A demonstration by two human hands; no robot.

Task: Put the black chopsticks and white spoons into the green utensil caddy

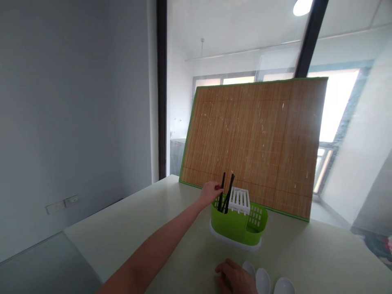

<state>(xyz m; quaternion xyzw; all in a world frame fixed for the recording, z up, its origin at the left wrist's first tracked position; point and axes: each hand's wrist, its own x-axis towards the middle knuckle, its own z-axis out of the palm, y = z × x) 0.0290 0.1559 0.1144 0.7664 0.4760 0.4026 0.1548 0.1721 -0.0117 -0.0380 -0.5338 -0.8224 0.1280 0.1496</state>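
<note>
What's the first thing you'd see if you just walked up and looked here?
The big bamboo mat with a green edge, standing tilted at the back of the pale table, catches the eye first. In front of it sits a bright green utensil holder with black chopsticks poking out, and the left hand touches them. At the near edge, the right hand rests beside three white spoons.

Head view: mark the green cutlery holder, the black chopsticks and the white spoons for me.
green cutlery holder (235,226): head view, on its front wall.
black chopsticks (229,192): head view, on the upper shaft above the holder's rim.
white spoons (263,281): head view, on the middle spoon's bowl.
</note>
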